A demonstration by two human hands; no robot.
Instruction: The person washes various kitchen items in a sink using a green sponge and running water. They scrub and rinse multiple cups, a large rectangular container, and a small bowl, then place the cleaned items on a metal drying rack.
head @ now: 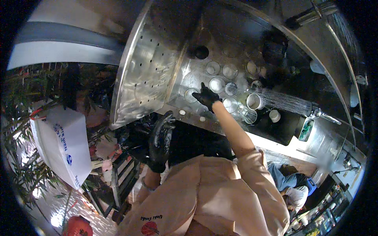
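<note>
My right hand (209, 96), in a black glove, reaches into a steel sink with its fingers spread. One fingertip overlaps the rim of a clear glass (191, 96); I cannot tell whether it touches. Just beyond stand another glass (217, 85) and several more, including one near the front edge (230, 105) and a tilted one (248, 115). A white cup (255, 101) lies on its side by the water jet (283, 103) from a metal spray head (316, 113). My left hand (161, 138), in a wet black glove, hovers before the sink's front edge with nothing visible in it.
A perforated steel panel (144, 76) adjoins the sink on the left. A white box (66, 144) bearing writing stands among leafy plants (26, 165), near a black slatted frame (121, 180). Behind me at right, a person (292, 188) bends low. A small white cup (274, 116) lies right.
</note>
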